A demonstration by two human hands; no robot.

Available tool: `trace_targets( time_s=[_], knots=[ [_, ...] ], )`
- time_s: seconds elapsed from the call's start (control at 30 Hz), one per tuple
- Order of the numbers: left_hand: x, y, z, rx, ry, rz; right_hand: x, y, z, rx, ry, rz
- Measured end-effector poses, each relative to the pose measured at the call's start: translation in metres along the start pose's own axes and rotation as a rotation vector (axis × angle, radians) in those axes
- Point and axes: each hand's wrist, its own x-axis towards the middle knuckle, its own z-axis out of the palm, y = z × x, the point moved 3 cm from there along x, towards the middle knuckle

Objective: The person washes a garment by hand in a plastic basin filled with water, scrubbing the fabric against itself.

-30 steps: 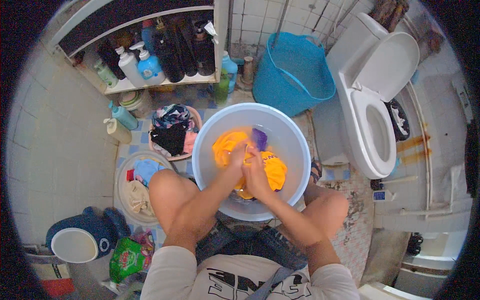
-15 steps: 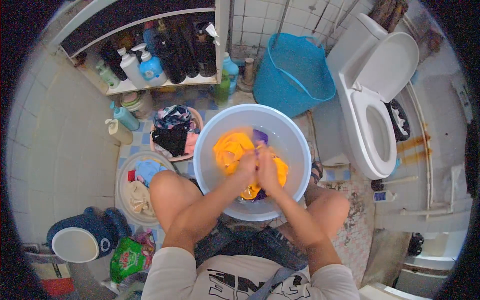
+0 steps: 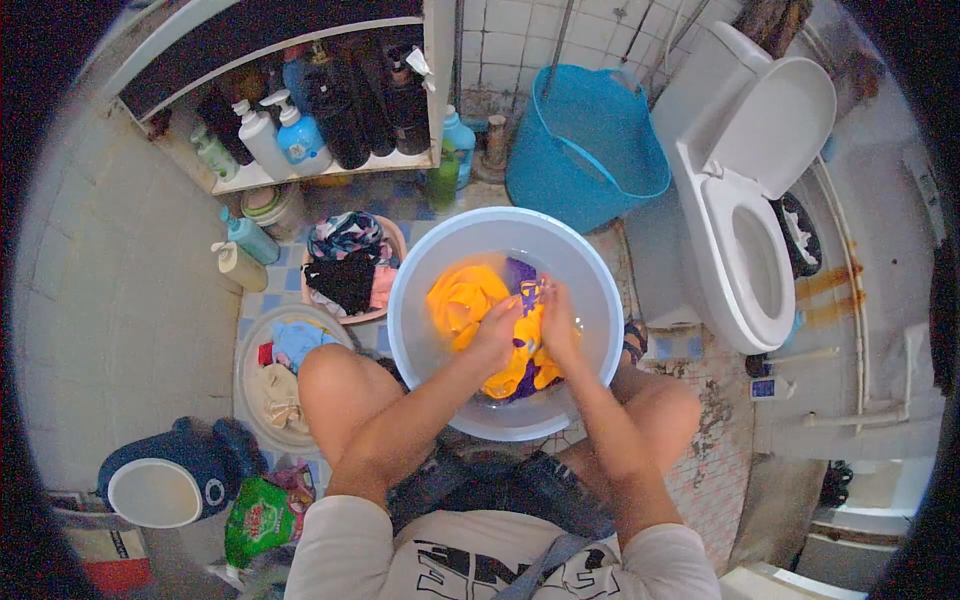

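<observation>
A wet yellow-and-purple garment lies bunched in a pale blue basin between my knees, with some water around it. My left hand is closed on a fold near the middle of the cloth. Just to its right, my right hand grips another part, fingers curled round the fabric. Between the two hands a stretch of cloth with purple patches shows. The fingertips are partly hidden by the backs of the hands and the folds.
Left of the basin stand a pink tub of dark and pink clothes and a round whitish basin with blue and beige cloth. Behind are a blue bucket and a bottle shelf. A toilet is at right.
My hands, pressed together and blurred before, have moved apart, the right one shifting right. More of the purple-patterned cloth shows between them.
</observation>
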Motion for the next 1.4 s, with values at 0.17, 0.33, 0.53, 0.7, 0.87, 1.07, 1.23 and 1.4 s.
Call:
trace_targets(
  time_s=[0.17, 0.33, 0.53, 0.7, 0.87, 1.07, 1.23, 1.4],
  knots=[
    [0.036, 0.009, -0.047, -0.141, -0.059, 0.060, -0.013, -0.046, 0.015, 0.026, -0.044, 0.160],
    [0.024, -0.006, -0.026, -0.209, 0.131, -0.147, -0.038, -0.035, 0.045, -0.378, -0.107, -0.466],
    [0.012, 0.000, -0.017, -0.032, -0.129, -0.023, 0.020, 0.018, -0.021, 0.045, 0.059, 0.154],
    [0.032, 0.003, -0.042, -0.174, -0.093, 0.046, -0.045, -0.043, 0.048, -0.163, -0.265, -0.380],
    [0.012, -0.007, -0.025, -0.144, -0.094, -0.127, -0.015, -0.024, 0.028, -0.157, -0.081, -0.171],
    [0.029, -0.005, -0.043, -0.042, -0.034, 0.026, 0.002, 0.009, 0.019, 0.025, -0.032, -0.110],
    [0.034, -0.001, -0.066, -0.051, 0.076, -0.203, -0.047, -0.048, 0.062, -0.253, -0.095, -0.404],
    [0.007, 0.011, -0.012, -0.107, -0.177, -0.104, 0.015, 0.038, -0.005, 0.168, -0.056, 0.094]
  ],
)
